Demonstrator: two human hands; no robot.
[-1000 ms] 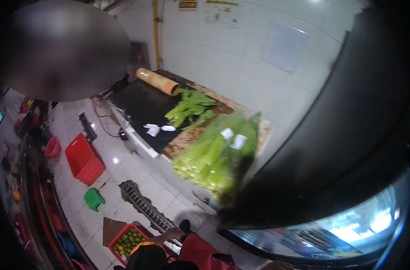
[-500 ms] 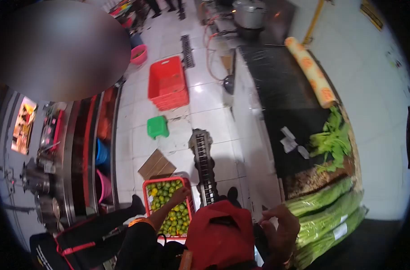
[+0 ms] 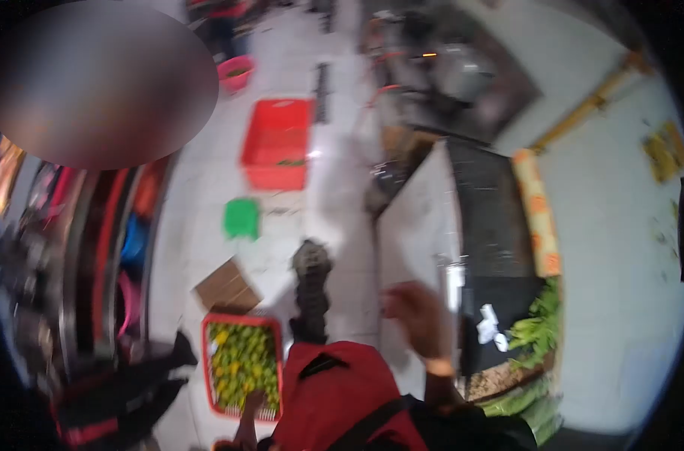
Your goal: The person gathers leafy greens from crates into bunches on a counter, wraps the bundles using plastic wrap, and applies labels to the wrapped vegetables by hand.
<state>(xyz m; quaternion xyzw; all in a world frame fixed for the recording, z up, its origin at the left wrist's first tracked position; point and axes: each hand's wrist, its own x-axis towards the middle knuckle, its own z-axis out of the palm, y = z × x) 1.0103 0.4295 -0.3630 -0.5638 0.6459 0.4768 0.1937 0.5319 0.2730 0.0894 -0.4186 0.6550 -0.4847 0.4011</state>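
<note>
My left hand (image 3: 255,404) is over the near right corner of a red plastic crate (image 3: 206,368). Green and yellow citrus fruit (image 3: 240,353) fills the crate. Its fingers are dark and blurred against the fruit, so I cannot make out a grip. My right hand (image 3: 417,314) is raised beside the white side of the counter, its fingers smeared by motion. Nothing shows clearly in it. Between my arms, a red cloth item (image 3: 338,383) with a black strap lies against my body.
The black-topped counter (image 3: 496,233) on the right holds leafy greens (image 3: 533,323), wrapped green vegetables (image 3: 529,406) and a patterned roll (image 3: 537,210). On the floor are a cardboard piece (image 3: 228,287), green stool (image 3: 241,218) and red crates (image 3: 278,146). A person's dark-clothed leg (image 3: 131,376) is at left.
My view has turned and blurred. My left hand has moved from the crate's right side to its near end. My right hand has risen and moved forward, away from the wrapped vegetables.
</note>
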